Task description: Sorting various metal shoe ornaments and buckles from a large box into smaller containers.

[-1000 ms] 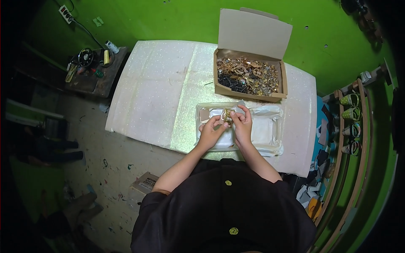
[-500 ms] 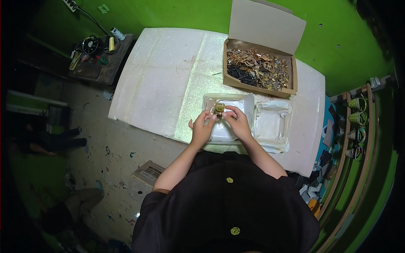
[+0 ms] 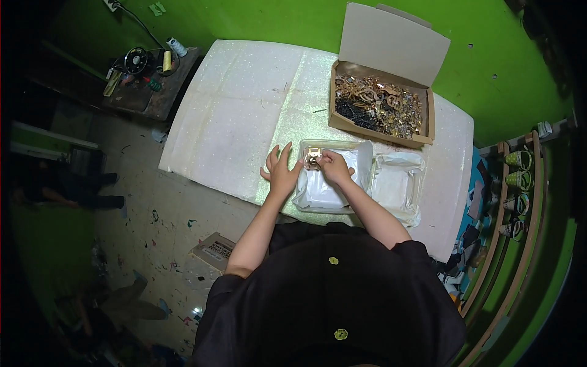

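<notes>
Left hand (image 3: pixel 280 171) fingers spread, flat on white table (image 3: pixel 232 122) beside clear tray (image 3: pixel 333 183) | right hand (image 3: pixel 335 166) pinching small gold piece (image 3: pixel 313 156) over tray's white paper | beyond: open cardboard box (image 3: pixel 382 107) of metal bits

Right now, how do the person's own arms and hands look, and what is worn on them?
Both forearms are bare from above the elbow down. The left hand and right hand wear no gloves; no rings, watch or bracelet can be made out. The upper arms are covered by the short sleeves of a black shirt with small yellow-green buttons.
</notes>
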